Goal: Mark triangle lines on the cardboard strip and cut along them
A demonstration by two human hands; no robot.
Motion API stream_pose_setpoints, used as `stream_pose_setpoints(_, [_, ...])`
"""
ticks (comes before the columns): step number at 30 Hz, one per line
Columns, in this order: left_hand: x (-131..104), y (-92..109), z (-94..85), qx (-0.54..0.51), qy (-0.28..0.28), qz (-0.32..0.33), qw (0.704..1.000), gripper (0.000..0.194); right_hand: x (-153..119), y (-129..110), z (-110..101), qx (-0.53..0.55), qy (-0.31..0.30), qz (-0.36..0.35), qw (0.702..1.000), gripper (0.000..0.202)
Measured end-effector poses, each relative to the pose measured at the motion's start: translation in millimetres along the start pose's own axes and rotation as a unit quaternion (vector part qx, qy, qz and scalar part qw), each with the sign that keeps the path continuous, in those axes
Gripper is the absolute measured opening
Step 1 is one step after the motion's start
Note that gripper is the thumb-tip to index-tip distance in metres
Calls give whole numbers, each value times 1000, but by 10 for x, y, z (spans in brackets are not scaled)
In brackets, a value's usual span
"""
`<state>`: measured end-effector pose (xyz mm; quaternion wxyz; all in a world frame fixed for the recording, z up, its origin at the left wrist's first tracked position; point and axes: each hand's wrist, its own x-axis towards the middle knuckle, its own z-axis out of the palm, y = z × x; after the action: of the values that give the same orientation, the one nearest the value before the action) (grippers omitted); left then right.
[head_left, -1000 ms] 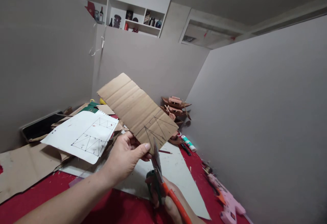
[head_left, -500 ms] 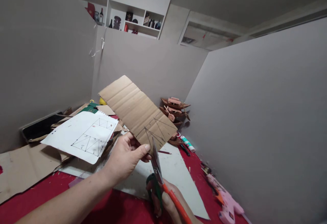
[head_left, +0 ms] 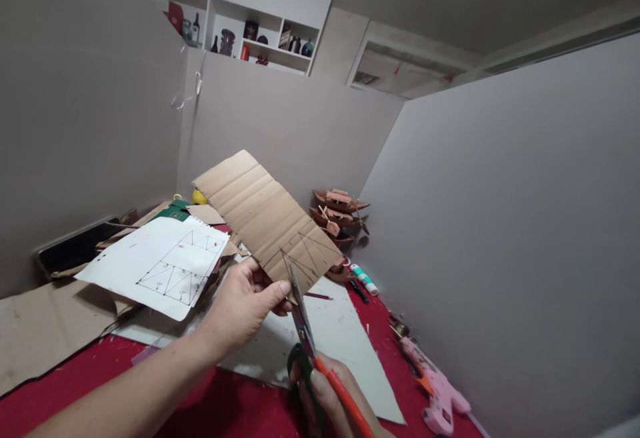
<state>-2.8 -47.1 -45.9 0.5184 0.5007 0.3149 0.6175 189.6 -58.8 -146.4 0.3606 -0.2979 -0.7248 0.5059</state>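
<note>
My left hand point(head_left: 250, 298) pinches the lower left edge of a corrugated cardboard piece point(head_left: 260, 205), thumb on top and fingers beneath. Dark pencil lines forming triangles mark the cardboard's lower right part. In my right hand point(head_left: 333, 391) is a pair of scissors point(head_left: 306, 331) with one orange and one green handle. Its blades reach over the cardboard's lower edge, close to my left thumb, along a drawn line. Part of the lower blade is hidden behind the cardboard.
A paper sheet with a truss drawing point(head_left: 165, 265) lies at left on cardboard scraps. A white board point(head_left: 345, 331) covers the red cloth point(head_left: 215, 405). Wooden model boats point(head_left: 340, 205), a glue tube point(head_left: 364, 279) and a pink glue gun point(head_left: 437, 385) line the right side.
The scissors' handles have drawn closer together, and the blades look nearer to shut. Cardboard and left hand keep nearly the same place; the whole view has shifted slightly.
</note>
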Motion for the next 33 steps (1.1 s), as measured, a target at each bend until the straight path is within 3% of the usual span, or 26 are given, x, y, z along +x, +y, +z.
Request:
stream_pose_setpoints(10, [27,20,-42,22,7,17,1000,38,-68,-33,-2,-7,9,36,999,53])
stream_pose_setpoints(18, [22,-2,-46,49,-14,33,998,47,30,1,-29,-30,-12,-13,999,61])
stream_pose_setpoints(25, [35,-77,-37,50,-19,31,998,48,-25,-149,-70,-88,-9,-10,996,57])
stream_pose_setpoints(33, [23,-63,-56,50,-22,14,998,46,-36,-183,-80,-68,-15,9,998,55])
